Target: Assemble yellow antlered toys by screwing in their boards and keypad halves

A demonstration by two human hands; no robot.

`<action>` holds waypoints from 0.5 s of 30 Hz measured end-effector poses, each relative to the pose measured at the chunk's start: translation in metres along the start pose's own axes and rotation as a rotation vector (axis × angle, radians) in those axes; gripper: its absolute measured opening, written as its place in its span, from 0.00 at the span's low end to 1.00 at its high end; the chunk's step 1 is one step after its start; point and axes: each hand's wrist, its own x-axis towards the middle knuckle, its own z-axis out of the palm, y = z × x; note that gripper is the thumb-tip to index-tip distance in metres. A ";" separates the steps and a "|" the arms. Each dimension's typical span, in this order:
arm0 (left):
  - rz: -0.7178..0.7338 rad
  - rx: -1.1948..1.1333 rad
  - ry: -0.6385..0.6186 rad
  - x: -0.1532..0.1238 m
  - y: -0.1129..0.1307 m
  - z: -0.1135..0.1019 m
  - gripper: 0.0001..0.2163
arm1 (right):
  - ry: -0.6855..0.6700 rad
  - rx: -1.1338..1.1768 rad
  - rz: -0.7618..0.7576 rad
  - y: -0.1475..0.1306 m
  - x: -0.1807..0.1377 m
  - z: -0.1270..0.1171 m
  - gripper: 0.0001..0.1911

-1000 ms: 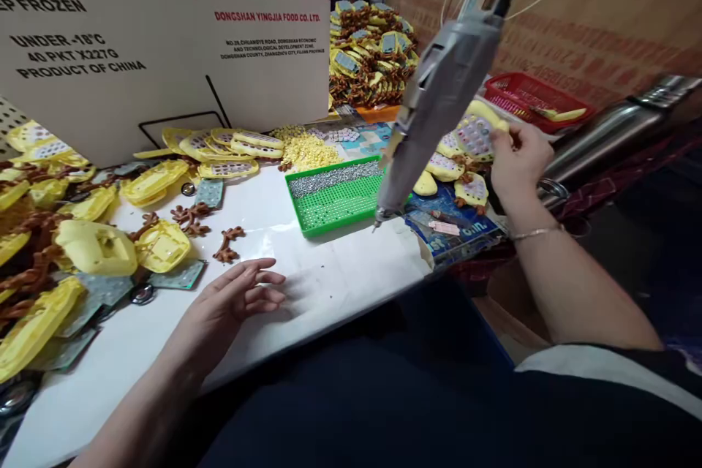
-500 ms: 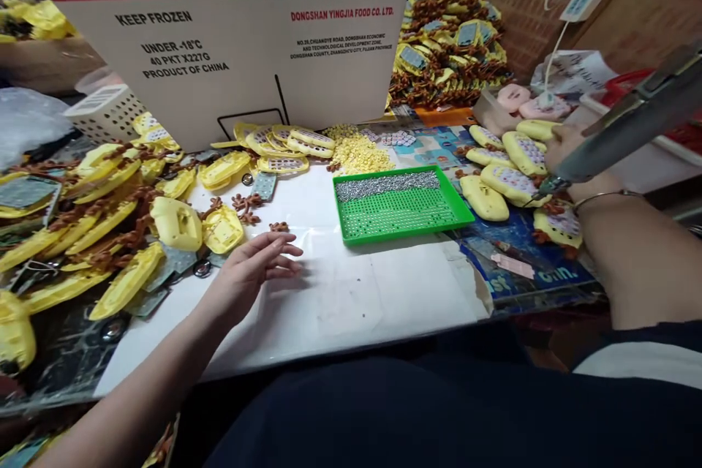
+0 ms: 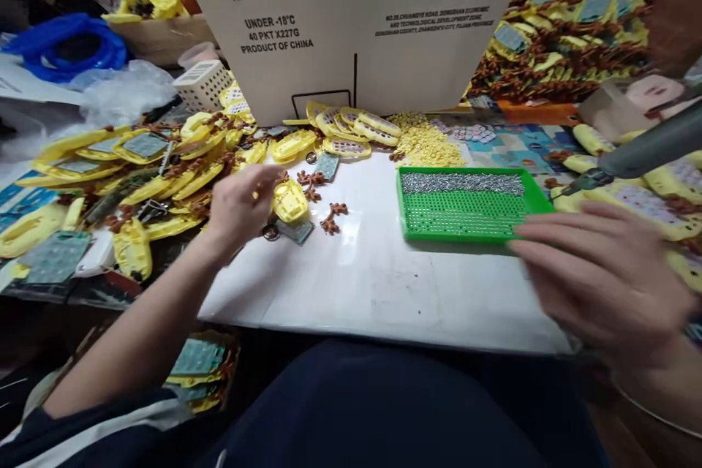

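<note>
My left hand [image 3: 241, 208] is curled over a yellow plastic shell at the edge of the left heap; only bits of yellow show between the fingers. Just right of it lie another yellow shell [image 3: 289, 199], a grey-green circuit board [image 3: 296, 231] and brown branched plastic pieces [image 3: 333, 219]. My right hand [image 3: 603, 270], blurred, is held palm down with fingers stretched out and nothing visible in it. Its fingertips are by the right end of a green tray [image 3: 455, 235], which holds small silver screws [image 3: 463, 183]. Above that hand hangs a grey power screwdriver [image 3: 647, 139].
A white carton panel [image 3: 351, 22] stands behind the work surface. Small yellow parts [image 3: 428, 142] are piled at its foot. A heap of yellow shells [image 3: 180, 161] fills the left; assembled yellow toys [image 3: 630, 197] lie at right, with a taller stack [image 3: 564, 29] behind.
My view has turned left. My left hand has moved onto the yellow shell. The right hand has come away from the yellow toys and screwdriver, back toward the green tray.
</note>
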 end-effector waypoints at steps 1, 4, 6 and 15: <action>0.010 0.052 0.000 0.005 -0.013 -0.007 0.14 | -0.036 0.038 -0.090 -0.013 0.008 0.010 0.05; 0.042 0.117 -0.064 0.013 -0.041 -0.024 0.19 | -0.153 0.123 -0.202 -0.046 0.040 0.050 0.07; 0.091 0.154 -0.105 0.010 -0.049 -0.030 0.20 | -0.272 0.110 -0.195 -0.062 0.061 0.079 0.09; 0.322 0.186 -0.287 -0.014 -0.041 -0.017 0.25 | -0.691 -0.031 -0.061 -0.120 0.129 0.164 0.15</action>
